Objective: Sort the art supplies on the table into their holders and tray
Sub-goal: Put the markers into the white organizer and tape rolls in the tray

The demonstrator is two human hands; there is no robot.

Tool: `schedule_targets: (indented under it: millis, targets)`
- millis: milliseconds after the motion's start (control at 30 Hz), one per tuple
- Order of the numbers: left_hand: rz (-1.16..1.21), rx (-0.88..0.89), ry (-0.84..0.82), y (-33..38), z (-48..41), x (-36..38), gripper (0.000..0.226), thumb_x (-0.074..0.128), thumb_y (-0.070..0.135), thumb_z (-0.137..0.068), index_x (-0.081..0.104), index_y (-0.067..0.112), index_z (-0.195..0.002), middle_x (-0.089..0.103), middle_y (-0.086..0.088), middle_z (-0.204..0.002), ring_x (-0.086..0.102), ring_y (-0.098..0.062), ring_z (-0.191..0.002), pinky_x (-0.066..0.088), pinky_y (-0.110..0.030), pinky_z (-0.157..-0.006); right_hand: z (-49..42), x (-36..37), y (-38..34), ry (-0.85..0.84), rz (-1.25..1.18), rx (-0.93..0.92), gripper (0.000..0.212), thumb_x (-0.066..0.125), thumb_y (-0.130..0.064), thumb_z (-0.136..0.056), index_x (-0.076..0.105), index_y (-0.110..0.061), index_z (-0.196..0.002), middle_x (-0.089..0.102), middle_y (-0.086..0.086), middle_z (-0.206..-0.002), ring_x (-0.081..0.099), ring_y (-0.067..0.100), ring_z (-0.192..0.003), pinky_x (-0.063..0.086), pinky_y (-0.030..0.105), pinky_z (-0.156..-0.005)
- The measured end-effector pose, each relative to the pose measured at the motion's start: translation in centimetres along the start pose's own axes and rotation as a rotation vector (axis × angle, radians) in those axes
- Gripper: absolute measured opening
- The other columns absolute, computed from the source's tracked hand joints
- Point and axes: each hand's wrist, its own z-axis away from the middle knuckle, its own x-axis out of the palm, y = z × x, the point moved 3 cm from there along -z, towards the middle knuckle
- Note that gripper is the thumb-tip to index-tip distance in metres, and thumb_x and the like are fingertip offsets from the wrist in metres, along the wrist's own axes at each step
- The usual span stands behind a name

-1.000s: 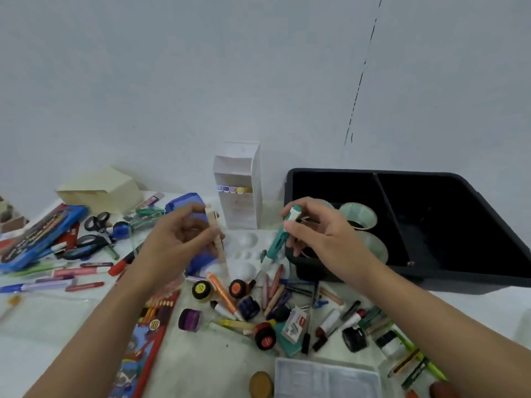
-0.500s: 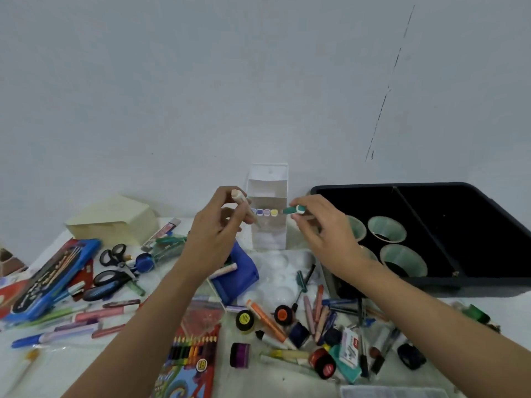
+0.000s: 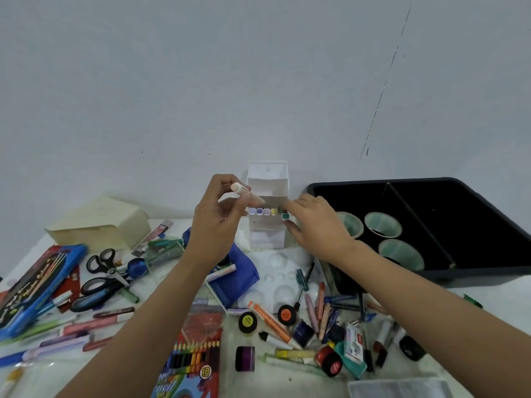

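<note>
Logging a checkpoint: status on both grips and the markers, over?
Left grip pinches peach marker, raised beside white holder. Right grip holds teal marker at end of cap row. Nothing seen in the way.

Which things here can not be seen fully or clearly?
Head view:
- Teal marker: only its end shows; the white holder and right hand hide the rest.
- Black tray: right side cut by the frame edge.
- Clear box: cut off at the bottom edge.
- Yellow jar: label too small to read.

2 bare forearms; left hand (image 3: 217, 225) and right hand (image 3: 319, 225) both bare.
</note>
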Motion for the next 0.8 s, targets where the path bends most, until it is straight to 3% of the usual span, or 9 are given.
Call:
schedule_targets:
  millis: [133,300,433,600,733,800]
  targets:
    - [-0.119,0.018,0.023,-0.5,0.0,0.2,0.010,0.060,0.016,-0.100,0.051,0.017,-0.103,0.068,0.008,-0.102,0.074,-0.019,-0.092,0.057,-0.045,-0.075,-0.6,0.6,0.3,-0.004,0.078,-0.071,0.014,0.074,-0.014,-0.075,0.062,-0.014,-0.083,0.066,-0.005,-0.074,0.053,0.026,-0.084,0.035,0.036,-0.066]
    - [-0.240,0.021,0.034,-1.7,0.1,-0.2,0.012,0.065,0.019,-0.098,0.052,0.021,-0.097,0.068,0.011,-0.105,0.072,-0.015,-0.089,0.050,-0.021,-0.071,-1.3,0.7,0.5,-0.033,0.210,-0.131,0.003,0.071,-0.016,-0.077,0.068,-0.015,-0.076,0.063,-0.005,-0.085,0.050,0.025,-0.093,0.034,0.036,-0.073]
    - [-0.288,0.038,0.062,-3.0,0.2,0.0,0.021,0.069,0.016,-0.094,0.053,0.029,-0.090,0.066,0.005,-0.101,0.072,-0.015,-0.086,0.052,-0.023,-0.071,-1.6,1.1,0.6,-0.043,0.266,-0.130,0.004,0.069,-0.015,-0.078,0.070,-0.016,-0.074,0.062,-0.005,-0.085,0.049,0.023,-0.088,0.031,0.036,-0.073]
    - [-0.518,0.082,0.114,-5.1,0.4,0.6,0.018,0.073,0.024,-0.091,0.056,0.021,-0.086,0.057,0.008,-0.093,0.061,-0.009,-0.066,0.043,-0.019,-0.059,-1.8,2.1,0.6,-0.140,0.339,-0.110,0.012,0.068,-0.005,-0.072,0.068,-0.017,-0.070,0.060,-0.007,-0.078,0.050,0.022,-0.081,0.024,0.035,-0.072]
    - [-0.631,0.066,0.185,-5.8,0.0,1.0,0.020,0.075,0.029,-0.089,0.059,0.019,-0.082,0.048,0.008,-0.080,0.048,-0.010,-0.058,0.041,-0.028,-0.055,-1.9,2.4,0.3,-0.229,0.329,-0.095,0.020,0.064,0.003,-0.066,0.067,-0.017,-0.069,0.061,-0.004,-0.080,0.052,0.021,-0.067,0.011,0.034,-0.070]
    - [-0.654,0.058,0.197,-6.0,-0.5,1.3,0.021,0.075,0.028,-0.088,0.059,0.018,-0.079,0.048,0.007,-0.073,0.046,-0.013,-0.060,0.041,-0.032,-0.054,-1.9,2.6,0.2,-0.267,0.299,-0.093,0.022,0.059,0.005,-0.069,0.069,-0.014,-0.075,0.064,-0.001,-0.089,0.055,0.023,-0.067,0.016,0.034,-0.071]
